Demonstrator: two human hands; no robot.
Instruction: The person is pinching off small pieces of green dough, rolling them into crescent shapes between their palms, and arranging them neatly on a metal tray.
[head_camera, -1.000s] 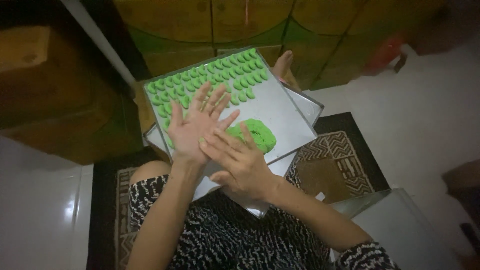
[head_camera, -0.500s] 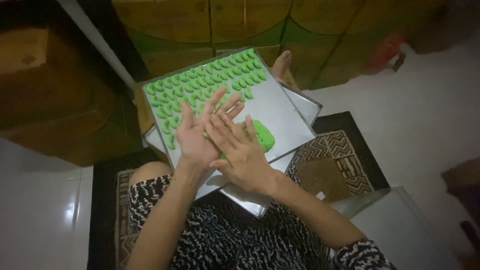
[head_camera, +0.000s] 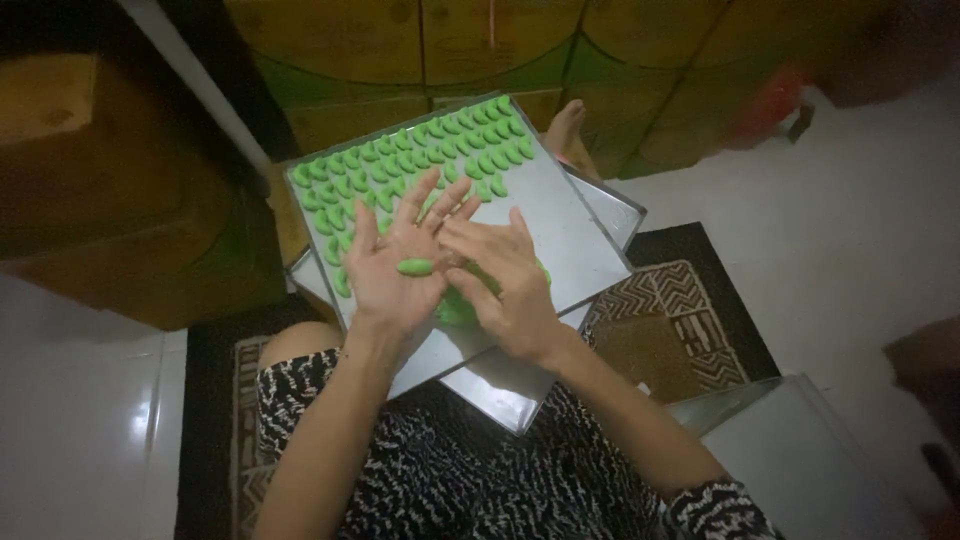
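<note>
Right hand (head_camera: 505, 285) has slid off the left palm toward the wrist side, uncovering a small green dough roll (head_camera: 415, 267) lying across the left hand (head_camera: 400, 265). Green dough lump (head_camera: 455, 305), earlier plain beside the hands, now mostly hidden under them.

Patterned rug (head_camera: 690, 330), wooden cabinet (head_camera: 480, 50), white tiled floor (head_camera: 860, 230)

Small dough roll (head_camera: 415, 266) on left palm: bright green. Shaped dough pieces (head_camera: 420, 150) in rows on tray: same bright green. Dough lump (head_camera: 458, 305) under right hand: green, mostly covered. Metal tray (head_camera: 570, 225): dull silver-grey, as is tray beneath (head_camera: 615, 205). Garment (head_camera: 460, 470): black-and-white zebra-like print. Rug (head_camera: 665, 320): black border, brown centre, cream zigzag bands. Floor (head_camera: 850, 230): white tiles. Cabinet fronts (head_camera: 480, 50): yellow-brown panels, green edging.
</note>
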